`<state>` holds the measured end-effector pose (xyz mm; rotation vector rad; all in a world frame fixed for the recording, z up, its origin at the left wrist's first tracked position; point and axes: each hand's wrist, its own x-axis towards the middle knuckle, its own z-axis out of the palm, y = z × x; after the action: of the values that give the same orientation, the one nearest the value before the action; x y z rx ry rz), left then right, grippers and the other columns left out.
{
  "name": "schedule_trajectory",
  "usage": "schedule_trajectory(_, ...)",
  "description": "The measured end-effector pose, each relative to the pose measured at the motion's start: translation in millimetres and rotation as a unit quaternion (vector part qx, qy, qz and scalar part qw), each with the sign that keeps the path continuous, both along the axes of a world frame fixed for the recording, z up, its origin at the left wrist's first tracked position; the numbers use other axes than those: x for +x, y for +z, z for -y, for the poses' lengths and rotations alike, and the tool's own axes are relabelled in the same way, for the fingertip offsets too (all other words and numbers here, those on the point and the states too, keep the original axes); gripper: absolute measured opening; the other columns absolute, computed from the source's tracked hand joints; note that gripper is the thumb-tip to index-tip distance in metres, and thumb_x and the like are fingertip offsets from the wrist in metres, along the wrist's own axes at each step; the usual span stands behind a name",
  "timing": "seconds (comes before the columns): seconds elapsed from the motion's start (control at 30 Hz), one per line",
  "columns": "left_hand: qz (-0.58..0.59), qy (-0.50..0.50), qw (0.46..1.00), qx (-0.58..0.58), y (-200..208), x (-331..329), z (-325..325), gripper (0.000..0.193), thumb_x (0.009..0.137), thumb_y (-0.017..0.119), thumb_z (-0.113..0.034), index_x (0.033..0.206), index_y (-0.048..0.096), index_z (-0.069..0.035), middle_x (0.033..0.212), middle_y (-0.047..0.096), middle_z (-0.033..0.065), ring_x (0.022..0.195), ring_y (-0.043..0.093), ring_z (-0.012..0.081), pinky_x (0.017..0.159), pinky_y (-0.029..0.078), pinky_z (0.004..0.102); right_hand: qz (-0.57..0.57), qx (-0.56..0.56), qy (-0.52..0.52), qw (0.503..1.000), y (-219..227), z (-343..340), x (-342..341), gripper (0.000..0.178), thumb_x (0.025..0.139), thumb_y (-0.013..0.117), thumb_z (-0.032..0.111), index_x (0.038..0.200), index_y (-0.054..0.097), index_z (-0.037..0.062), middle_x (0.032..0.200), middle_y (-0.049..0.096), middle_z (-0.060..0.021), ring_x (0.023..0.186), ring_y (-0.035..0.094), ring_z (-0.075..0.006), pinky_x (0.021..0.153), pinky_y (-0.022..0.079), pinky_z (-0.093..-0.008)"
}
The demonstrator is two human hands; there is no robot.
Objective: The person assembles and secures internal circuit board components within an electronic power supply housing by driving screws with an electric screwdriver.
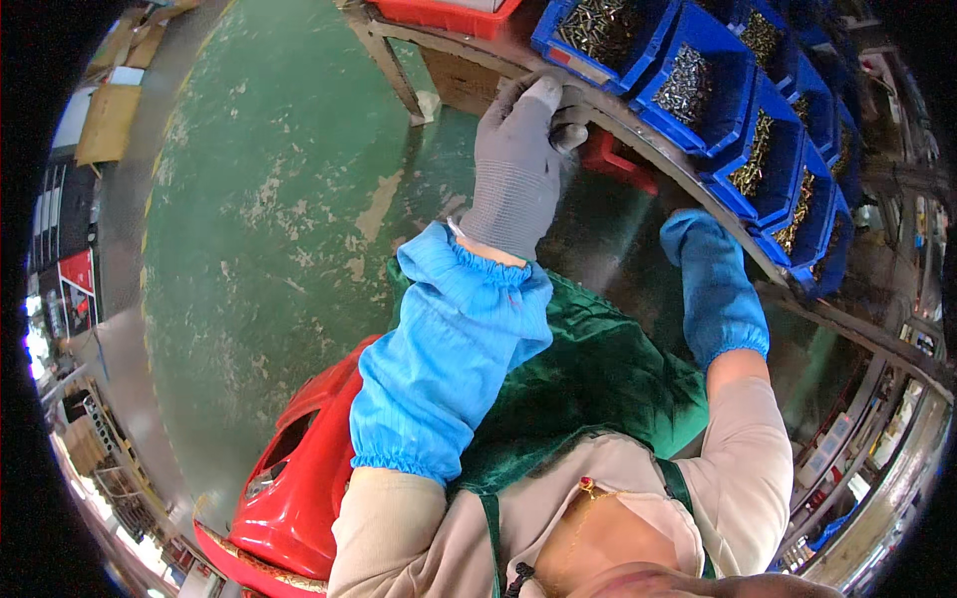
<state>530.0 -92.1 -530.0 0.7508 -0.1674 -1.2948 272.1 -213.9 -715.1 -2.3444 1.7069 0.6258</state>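
Observation:
My left hand (523,140), in a grey knitted glove, is at the front edge of the metal workbench (688,169), just below the blue bins. Its fingers are curled in, and the thumb is bent towards them. Whatever they may hold does not show. A light-blue sleeve cover (449,349) covers my left forearm. My right forearm, in another blue sleeve cover (713,289), reaches up to the bench edge. Beyond the cuff my right hand is hidden. Closest to my left hand is a blue bin (688,125) of silvery screws; another bin (548,50) holds darker, brassy ones.
More blue bins (807,264) of small metal fasteners run along the bench to the right. A red tray (439,14) lies on the bench's far left; a red piece (616,159) sits under its edge. Left of my lap stands a glossy red moulded shell (299,508).

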Motion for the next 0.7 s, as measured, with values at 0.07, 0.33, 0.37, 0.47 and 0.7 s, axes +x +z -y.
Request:
schedule_trajectory(0.07,-0.001,0.005,1.000,-0.016,0.2,2.6,-1.0,0.022,0.092,0.053,-0.015,0.107,0.060,-0.001,0.091,0.063,0.0077,0.079,0.057,0.0171,0.071,0.045,0.0292,0.000,-0.006,0.008,1.000,-4.6,-9.9,-3.3,0.023,0.088,0.050,0.025,0.092,0.069,0.0136,0.091,0.068,-0.0141,0.085,0.065,-0.0305,0.077,0.048,-0.0449)
schedule_trajectory(0.33,-0.025,0.014,0.999,0.016,-7.5,0.8,10.1,0.021,0.092,0.053,-0.015,0.107,0.060,-0.002,0.096,0.063,0.0075,0.085,0.057,0.0170,0.075,0.046,0.0292,0.017,-0.035,0.078,0.996,-31.8,-98.6,-28.2,0.023,0.089,0.050,0.024,0.085,0.071,0.0138,0.084,0.069,-0.0121,0.081,0.065,-0.0305,0.073,0.049,-0.0445)
schedule_trajectory(0.37,-0.022,0.009,1.000,0.016,-9.5,0.6,12.0,0.021,0.092,0.053,-0.015,0.107,0.060,-0.002,0.096,0.063,0.0075,0.085,0.057,0.0170,0.075,0.046,0.0292,0.040,-0.045,0.068,0.996,-32.3,-106.3,-31.6,0.023,0.088,0.050,0.021,0.083,0.071,0.0127,0.080,0.068,-0.0130,0.077,0.066,-0.0309,0.068,0.049,-0.0457)
schedule_trajectory(0.47,-0.036,0.029,0.998,0.029,-15.8,5.0,17.3,0.021,0.092,0.054,-0.015,0.107,0.060,-0.001,0.096,0.063,0.0074,0.088,0.058,0.0174,0.076,0.046,0.0298,-0.040,-0.048,0.173,0.983,-22.4,-122.0,-38.2,0.022,0.085,0.052,0.020,0.081,0.069,0.0053,0.077,0.065,-0.0192,0.076,0.064,-0.0346,0.067,0.049,-0.0477)
schedule_trajectory(0.7,-0.067,0.009,0.998,0.008,-25.1,5.6,29.3,0.016,0.091,0.055,-0.011,0.104,0.058,-0.002,0.091,0.063,0.0079,0.075,0.058,0.0147,0.068,0.048,0.0269,0.183,0.131,-0.033,0.974,27.3,-113.2,-88.4,0.034,0.087,0.055,0.025,0.112,0.062,0.0026,0.101,0.065,-0.0200,0.096,0.062,-0.0354,0.082,0.050,-0.0394)
